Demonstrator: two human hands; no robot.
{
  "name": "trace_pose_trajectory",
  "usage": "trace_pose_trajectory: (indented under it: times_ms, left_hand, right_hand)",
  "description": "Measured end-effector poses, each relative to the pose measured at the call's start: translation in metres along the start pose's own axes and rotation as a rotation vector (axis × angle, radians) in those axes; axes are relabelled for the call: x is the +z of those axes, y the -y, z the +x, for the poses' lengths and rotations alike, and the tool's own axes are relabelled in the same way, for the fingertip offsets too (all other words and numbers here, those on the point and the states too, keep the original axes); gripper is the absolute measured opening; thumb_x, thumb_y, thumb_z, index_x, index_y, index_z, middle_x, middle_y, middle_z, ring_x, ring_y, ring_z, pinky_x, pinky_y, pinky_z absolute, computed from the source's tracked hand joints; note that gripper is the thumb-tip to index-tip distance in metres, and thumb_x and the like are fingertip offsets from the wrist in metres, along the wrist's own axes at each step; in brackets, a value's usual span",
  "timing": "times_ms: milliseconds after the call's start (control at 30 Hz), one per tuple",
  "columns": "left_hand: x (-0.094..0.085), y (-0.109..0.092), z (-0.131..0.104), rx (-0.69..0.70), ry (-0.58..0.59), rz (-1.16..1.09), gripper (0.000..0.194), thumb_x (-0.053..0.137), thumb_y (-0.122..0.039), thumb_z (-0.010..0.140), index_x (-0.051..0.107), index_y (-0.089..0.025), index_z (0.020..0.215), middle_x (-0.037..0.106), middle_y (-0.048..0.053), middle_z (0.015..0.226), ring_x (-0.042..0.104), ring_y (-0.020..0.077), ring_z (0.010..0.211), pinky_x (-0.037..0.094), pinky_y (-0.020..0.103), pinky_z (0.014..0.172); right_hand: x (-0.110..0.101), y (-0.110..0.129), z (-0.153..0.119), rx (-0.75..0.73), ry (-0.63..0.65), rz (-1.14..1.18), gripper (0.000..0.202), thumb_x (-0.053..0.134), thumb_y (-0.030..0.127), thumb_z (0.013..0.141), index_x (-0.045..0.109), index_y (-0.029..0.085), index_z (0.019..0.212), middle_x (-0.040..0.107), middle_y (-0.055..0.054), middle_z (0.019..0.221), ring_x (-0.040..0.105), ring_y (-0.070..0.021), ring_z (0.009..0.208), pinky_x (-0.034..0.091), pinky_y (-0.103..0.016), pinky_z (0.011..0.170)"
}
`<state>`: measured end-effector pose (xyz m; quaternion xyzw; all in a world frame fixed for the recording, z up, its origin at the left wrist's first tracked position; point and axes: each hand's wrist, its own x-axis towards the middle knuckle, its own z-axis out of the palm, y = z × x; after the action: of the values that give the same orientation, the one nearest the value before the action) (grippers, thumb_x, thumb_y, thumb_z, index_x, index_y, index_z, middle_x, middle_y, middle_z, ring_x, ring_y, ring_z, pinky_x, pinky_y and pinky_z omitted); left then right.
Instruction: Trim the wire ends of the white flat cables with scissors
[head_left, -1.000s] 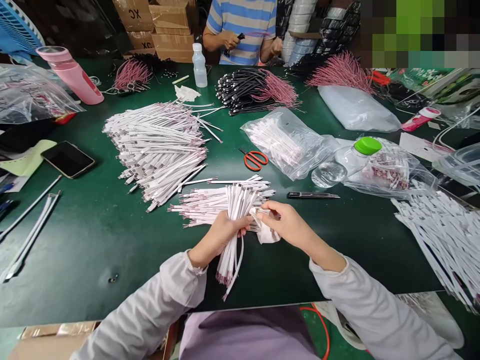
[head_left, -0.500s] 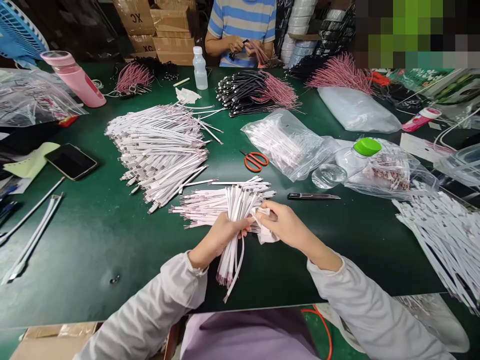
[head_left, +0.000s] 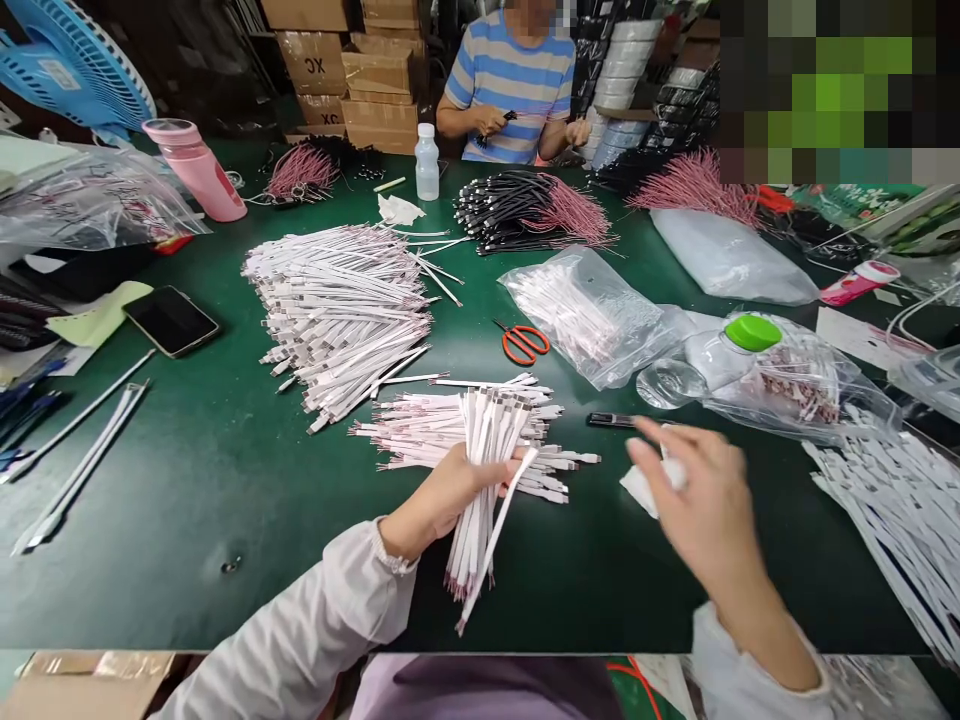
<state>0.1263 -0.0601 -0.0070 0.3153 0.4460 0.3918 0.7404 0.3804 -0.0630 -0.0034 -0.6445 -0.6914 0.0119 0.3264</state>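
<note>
My left hand (head_left: pixel 450 490) is closed around a bundle of white flat cables (head_left: pixel 491 430), held upright just over the table edge side; metal plug ends point away and reddish bare wire ends hang toward me. One cable leans out of the bundle to the right. Beneath and behind it lies a pile of similar cables (head_left: pixel 420 425). To the right, my right hand (head_left: pixel 697 490) is slightly blurred, with fingers apart, over a crumpled white tissue (head_left: pixel 639 490). The tissue is partly hidden by the fingers. Just beyond that hand is a black utility knife (head_left: pixel 609 420), partly covered.
A large heap of white cables (head_left: pixel 337 310) lies to the left. Orange-handled scissors (head_left: pixel 525 344), a plastic bag of cables (head_left: pixel 577 300) and a green-capped bottle (head_left: pixel 752 333) are farther out. More white cables (head_left: pixel 892 520) lie at right, a phone (head_left: pixel 171 320) at left. Opposite, a person (head_left: pixel 517 80) handles black cables.
My right hand has moved right, away from the bundle, taking the tissue there, and its fingers have spread. My left hand keeps its hold. The view has shifted slightly.
</note>
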Motion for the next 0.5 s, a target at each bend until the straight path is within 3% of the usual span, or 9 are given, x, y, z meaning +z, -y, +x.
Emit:
trace_pose_trajectory:
  times_ms: [100, 233, 367, 433, 500]
  left_hand:
    - [0.003, 0.003, 0.000, 0.035, -0.036, -0.030, 0.033, 0.086, -0.032, 0.061, 0.069, -0.012, 0.082, 0.062, 0.001, 0.072, 0.050, 0.0116, 0.064, 0.041, 0.025, 0.064]
    - [0.005, 0.006, 0.001, 0.068, -0.042, -0.056, 0.033, 0.088, -0.032, 0.060, 0.065, -0.012, 0.073, 0.059, 0.000, 0.064, 0.050, 0.0107, 0.060, 0.043, 0.026, 0.064]
    - [0.010, 0.011, -0.002, 0.092, 0.031, -0.175, 0.044, 0.092, -0.031, 0.051, 0.070, -0.012, 0.084, 0.067, 0.003, 0.077, 0.060, 0.0140, 0.066, 0.048, 0.027, 0.066]
    - [0.012, 0.015, -0.001, 0.091, 0.112, -0.193, 0.055, 0.094, -0.033, 0.046, 0.071, -0.012, 0.092, 0.067, 0.003, 0.076, 0.061, 0.0145, 0.064, 0.051, 0.029, 0.066]
    - [0.011, 0.019, 0.004, 0.046, 0.223, -0.223, 0.066, 0.095, -0.037, 0.042, 0.071, -0.013, 0.099, 0.067, 0.002, 0.074, 0.062, 0.0141, 0.060, 0.053, 0.031, 0.065]
  right_hand:
    - [0.033, 0.052, -0.017, 0.130, 0.370, 0.574, 0.042, 0.060, 0.055, 0.086, 0.074, 0.022, 0.107, 0.060, -0.009, 0.096, 0.058, -0.0173, 0.071, 0.052, -0.033, 0.065]
    - [0.059, 0.091, -0.023, 0.396, 0.357, 0.877, 0.038, 0.066, 0.055, 0.081, 0.075, 0.019, 0.086, 0.059, -0.007, 0.091, 0.057, -0.0153, 0.071, 0.051, -0.027, 0.060]
    - [0.048, 0.089, -0.020, 0.817, 0.348, 1.133, 0.040, 0.078, 0.055, 0.067, 0.073, 0.023, 0.091, 0.063, -0.002, 0.078, 0.057, -0.0134, 0.061, 0.053, -0.025, 0.052]
    - [0.042, 0.079, -0.017, 0.826, 0.459, 1.181, 0.039, 0.087, 0.046, 0.055, 0.072, 0.021, 0.081, 0.062, -0.001, 0.072, 0.056, -0.0124, 0.057, 0.055, -0.025, 0.053]
    - [0.045, 0.065, -0.012, 0.852, 0.544, 1.222, 0.040, 0.089, 0.044, 0.052, 0.072, 0.023, 0.081, 0.062, 0.000, 0.069, 0.055, -0.0115, 0.055, 0.058, -0.025, 0.053]
